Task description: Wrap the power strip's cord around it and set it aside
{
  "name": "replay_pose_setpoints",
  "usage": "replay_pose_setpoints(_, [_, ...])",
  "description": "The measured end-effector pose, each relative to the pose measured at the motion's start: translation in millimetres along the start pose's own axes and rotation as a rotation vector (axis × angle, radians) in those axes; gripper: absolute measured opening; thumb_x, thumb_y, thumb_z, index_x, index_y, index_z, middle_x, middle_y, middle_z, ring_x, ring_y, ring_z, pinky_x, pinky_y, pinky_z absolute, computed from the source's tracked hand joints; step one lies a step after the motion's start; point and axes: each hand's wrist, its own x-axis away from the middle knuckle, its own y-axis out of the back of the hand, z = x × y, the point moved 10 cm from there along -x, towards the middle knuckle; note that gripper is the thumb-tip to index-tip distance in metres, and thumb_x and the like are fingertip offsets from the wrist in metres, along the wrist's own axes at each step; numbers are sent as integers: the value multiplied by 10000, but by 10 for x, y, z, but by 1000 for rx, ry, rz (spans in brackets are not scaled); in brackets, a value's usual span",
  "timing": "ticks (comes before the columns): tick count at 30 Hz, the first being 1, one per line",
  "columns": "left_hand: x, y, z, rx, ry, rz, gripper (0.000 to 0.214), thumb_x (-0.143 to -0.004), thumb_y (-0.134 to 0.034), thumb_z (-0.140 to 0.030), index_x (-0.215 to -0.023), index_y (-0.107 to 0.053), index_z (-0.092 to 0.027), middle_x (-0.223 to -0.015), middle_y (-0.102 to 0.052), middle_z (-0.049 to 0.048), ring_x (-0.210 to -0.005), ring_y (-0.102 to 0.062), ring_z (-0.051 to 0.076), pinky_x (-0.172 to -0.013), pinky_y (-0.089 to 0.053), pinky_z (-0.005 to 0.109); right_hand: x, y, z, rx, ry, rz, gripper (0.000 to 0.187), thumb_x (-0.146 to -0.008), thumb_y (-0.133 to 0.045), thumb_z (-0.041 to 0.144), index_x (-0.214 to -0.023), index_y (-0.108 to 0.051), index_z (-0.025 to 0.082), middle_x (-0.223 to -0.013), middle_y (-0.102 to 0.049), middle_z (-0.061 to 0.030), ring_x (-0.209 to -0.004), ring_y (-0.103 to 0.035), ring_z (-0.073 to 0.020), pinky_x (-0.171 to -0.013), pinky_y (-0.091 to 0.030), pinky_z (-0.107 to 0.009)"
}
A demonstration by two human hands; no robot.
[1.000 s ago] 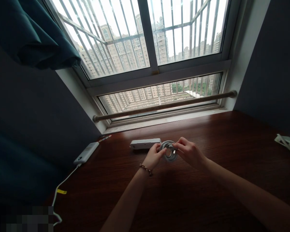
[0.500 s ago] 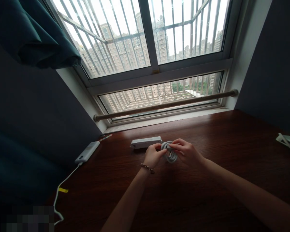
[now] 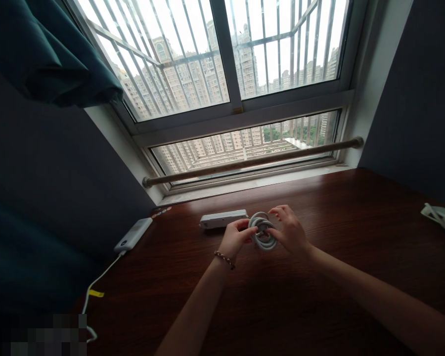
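Note:
A coiled grey-white power cord stands over the dark wooden surface, its loops side by side. My left hand, with a beaded bracelet at the wrist, pinches the coil's left side between thumb and fingers. On the coil's right is my right hand, fingers spread and curved above, thumb tip against the loops near the plug end. Just behind my left hand lies a white power strip, its right end close to the coil.
At left lies a white power bank-like device with a white cable and yellow tag. A pale object sits at the far right edge. Behind the wooden surface are a metal rail and barred window; a teal curtain hangs upper left.
My right hand's fingers have lifted off the coil and spread apart, while its thumb stays at the loops. The coil looks looser and wider. My left hand keeps its hold.

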Motion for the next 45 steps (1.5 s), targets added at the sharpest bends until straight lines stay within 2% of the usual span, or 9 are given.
replay_pose_setpoints(5, [18, -32, -65, -10, -53, 31, 428, -602, -724, -308, -959, -610, -103, -916, -632, 86, -730, -591, 145, -620, -453, 236, 16, -362, -358, -467, -275, 214, 614, -628, -665, 203, -1183, -405, 165, -1181, -484, -123, -964, -567, -210, -817, -489, -362])
replay_pose_setpoints(8, [27, -101, -104, -70, -96, 87, 443, -608, -723, -306, -977, -600, -93, -961, -624, 108, -761, -592, 167, -623, -458, 249, 42, -539, -397, -607, -279, 331, 702, -642, -649, 242, -1258, -323, 158, -1253, -445, -158, -1044, -548, -228, -848, -480, -363])
replay_pose_setpoints(14, [71, -233, -178, -189, -179, 163, 444, -599, -728, -285, -967, -601, -71, -962, -625, 119, -768, -590, 181, -665, -463, 273, 6, -447, -213, -222, 19, 311, 640, -686, -610, 199, -1272, -361, 140, -1183, -513, -119, -1088, -489, -219, -922, -403, -364])
replay_pose_setpoints(19, [106, -305, -128, -199, -141, 190, 488, -582, -735, -283, -995, -576, -79, -914, -622, 109, -696, -587, 163, -619, -471, 278, 33, -365, -131, -78, 25, 283, 366, -686, -553, 158, -1046, -526, 103, -976, -563, -112, -892, -513, -221, -802, -425, -363])
replay_pose_setpoints(22, [126, -334, -84, -201, -95, 208, 470, -609, -708, -285, -1001, -550, -79, -896, -623, 115, -675, -596, 175, -594, -480, 293, 70, -370, -71, -40, 55, 317, 401, -680, -528, 137, -1080, -520, 107, -982, -565, -107, -871, -512, -212, -797, -418, -349])
replay_pose_setpoints(28, [108, 52, -304, -563, -299, -133, 309, -757, -522, -249, -1045, -557, -143, -984, -622, 99, -679, -596, 177, -680, -465, 343, 130, -462, -16, 73, 124, 438, 531, -640, -474, 80, -1167, -499, 142, -933, -572, -84, -855, -495, -198, -776, -410, -302])
replay_pose_setpoints(31, [72, 21, -272, -761, -371, -109, 324, -696, -567, -189, -1016, -617, -192, -990, -636, 63, -729, -583, 188, -725, -433, 332, 133, -477, -26, 78, 108, 434, 545, -633, -473, 84, -1174, -497, 147, -906, -564, -83, -820, -502, -189, -767, -402, -299])
replay_pose_setpoints(38, [-71, 25, -84, -592, -296, -42, 110, -685, -608, -251, -752, -652, -177, -724, -637, 45, -705, -577, 188, -698, -420, 305, 52, -498, -252, -154, -26, 501, 474, -661, -510, 124, -1134, -515, 159, -862, -593, -48, -755, -544, -157, -697, -408, -259])
replay_pose_setpoints(45, [-133, 169, 3, -145, -64, -41, 289, -721, -594, -353, -872, -488, -130, -776, -589, 47, -514, -544, 94, -515, -456, 243, -59, -480, -661, -223, -81, 613, 268, -689, -532, 178, -937, -618, 120, -893, -636, -66, -823, -590, -164, -723, -449, -244])
